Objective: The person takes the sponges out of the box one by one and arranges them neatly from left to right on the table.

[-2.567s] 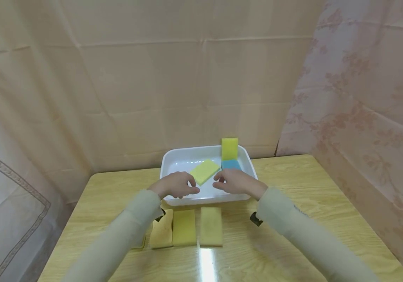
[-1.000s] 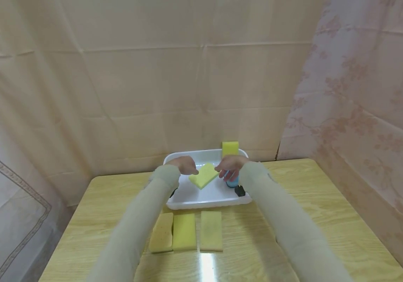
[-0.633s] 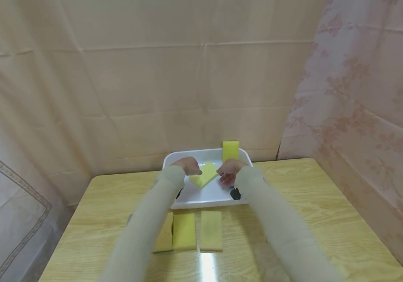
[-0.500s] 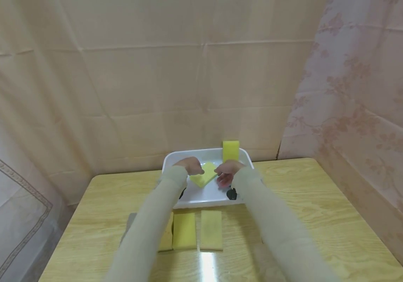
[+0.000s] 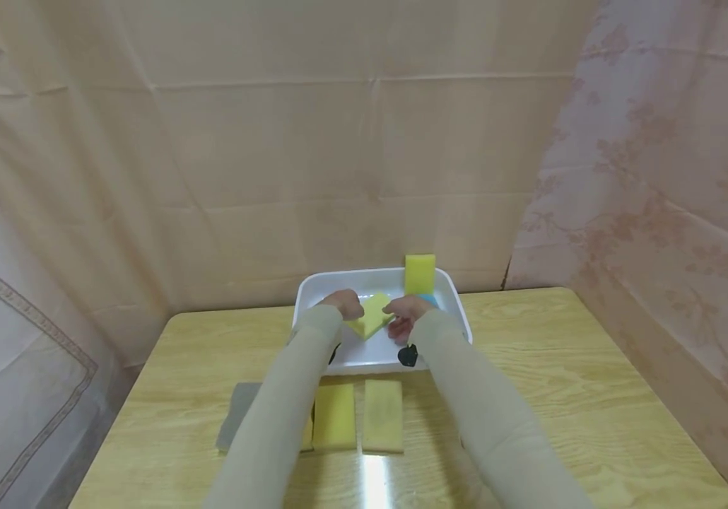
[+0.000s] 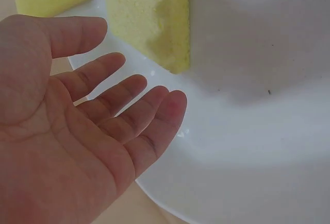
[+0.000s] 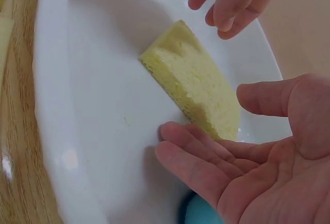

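Both hands are over a white tray [image 5: 322, 279], one on each side of a pale yellow sponge [image 5: 374, 311] lying flat in it. The left hand [image 5: 345, 304] has its palm turned inward and its fingers loosely extended, apart from the sponge in the left wrist view. My right hand [image 7: 247, 167] has relaxed fingers close to the sponge's end; whether they touch it I cannot tell. Neither hand holds anything. A blue piece [image 7: 202, 211] lies below the right hand, mostly hidden by it. Behind it, a brighter yellow sponge [image 5: 419, 274] leans upright against the tray's back rim.
On the wooden table [image 5: 529, 367], in front of the tray, lie a yellow sponge [image 5: 335, 417], a paler sponge [image 5: 383, 416] and a grey pad [image 5: 239, 410]. The left sleeve partly covers another sponge. A cloth curtain [image 5: 275, 177] hangs behind the table.
Both hands have moved forward over the tray, then drawn a little closer to the pale yellow sponge. The left sleeve has shifted right, uncovering the grey pad. The sponges appear unmoved.
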A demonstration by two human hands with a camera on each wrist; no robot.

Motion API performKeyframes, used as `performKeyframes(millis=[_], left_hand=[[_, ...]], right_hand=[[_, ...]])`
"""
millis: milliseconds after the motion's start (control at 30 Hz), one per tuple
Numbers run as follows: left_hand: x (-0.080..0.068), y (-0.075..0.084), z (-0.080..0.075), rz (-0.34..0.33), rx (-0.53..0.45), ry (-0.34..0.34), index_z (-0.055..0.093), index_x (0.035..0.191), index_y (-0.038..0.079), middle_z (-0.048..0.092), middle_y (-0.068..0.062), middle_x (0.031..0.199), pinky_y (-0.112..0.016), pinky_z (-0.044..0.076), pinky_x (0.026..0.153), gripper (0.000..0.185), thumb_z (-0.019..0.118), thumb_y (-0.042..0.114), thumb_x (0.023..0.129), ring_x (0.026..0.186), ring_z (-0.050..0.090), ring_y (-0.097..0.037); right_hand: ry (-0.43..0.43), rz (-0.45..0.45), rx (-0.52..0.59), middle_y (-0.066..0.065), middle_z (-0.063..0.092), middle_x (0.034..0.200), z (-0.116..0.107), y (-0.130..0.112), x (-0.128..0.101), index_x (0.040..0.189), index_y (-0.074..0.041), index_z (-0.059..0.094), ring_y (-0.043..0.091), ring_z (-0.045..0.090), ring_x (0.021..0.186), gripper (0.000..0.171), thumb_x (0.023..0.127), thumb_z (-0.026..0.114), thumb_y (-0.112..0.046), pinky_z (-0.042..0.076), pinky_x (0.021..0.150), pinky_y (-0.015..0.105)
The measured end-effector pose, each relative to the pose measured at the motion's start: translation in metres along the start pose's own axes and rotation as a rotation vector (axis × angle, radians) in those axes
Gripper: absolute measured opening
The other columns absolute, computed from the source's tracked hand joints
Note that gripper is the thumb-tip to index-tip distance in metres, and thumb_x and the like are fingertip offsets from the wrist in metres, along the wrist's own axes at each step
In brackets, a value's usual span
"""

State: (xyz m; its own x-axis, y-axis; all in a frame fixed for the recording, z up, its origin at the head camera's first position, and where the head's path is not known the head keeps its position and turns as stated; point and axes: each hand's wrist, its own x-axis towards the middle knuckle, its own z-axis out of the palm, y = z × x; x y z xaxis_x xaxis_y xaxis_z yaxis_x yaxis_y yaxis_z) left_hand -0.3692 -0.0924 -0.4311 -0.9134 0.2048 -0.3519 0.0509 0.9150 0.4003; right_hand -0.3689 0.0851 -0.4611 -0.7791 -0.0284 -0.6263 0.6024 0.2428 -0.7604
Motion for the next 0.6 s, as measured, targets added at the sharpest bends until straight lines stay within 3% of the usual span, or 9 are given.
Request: performKeyframes(millis=[233,500,600], left_hand=[[0.005,-0.002,0.005,0.005,0.021,-0.011,0.068,0.099,0.007,0.066,-0.006,0.101,-0.035,0.049,0.085,0.018,0.055,0.014,0.089,0.090,0.058,-0.021],[-0.008,0.001,0.005,-0.035,-0.051,-0.021,0.064,0.126,0.007,0.064,-0.007,0.124,-0.039,0.047,0.097,0.035,0.056,0.017,0.094,0.104,0.057,-0.023],[-0.010,0.002,0.006,-0.015,-0.038,-0.030,0.060,0.135,0.005,0.061,-0.009,0.136,-0.040,0.044,0.104,0.043,0.054,0.018,0.094,0.116,0.057,-0.025]], right_hand=[[-0.008,0.003,-0.026,0.026,0.062,0.121,0.004,0.002,0.000,0.135,0.005,0.049,0.034,0.067,0.097,0.048,0.097,0.064,-0.020,0.056,0.092,0.044],[-0.017,0.006,0.013,0.025,0.060,0.123,0.008,0.003,0.000,0.138,0.001,0.048,0.032,0.067,0.098,0.049,0.097,0.064,-0.023,0.055,0.094,0.041],[-0.011,0.007,0.026,0.024,0.061,0.123,0.008,0.003,0.000,0.137,0.001,0.049,0.031,0.067,0.097,0.049,0.097,0.065,-0.022,0.055,0.093,0.041]])
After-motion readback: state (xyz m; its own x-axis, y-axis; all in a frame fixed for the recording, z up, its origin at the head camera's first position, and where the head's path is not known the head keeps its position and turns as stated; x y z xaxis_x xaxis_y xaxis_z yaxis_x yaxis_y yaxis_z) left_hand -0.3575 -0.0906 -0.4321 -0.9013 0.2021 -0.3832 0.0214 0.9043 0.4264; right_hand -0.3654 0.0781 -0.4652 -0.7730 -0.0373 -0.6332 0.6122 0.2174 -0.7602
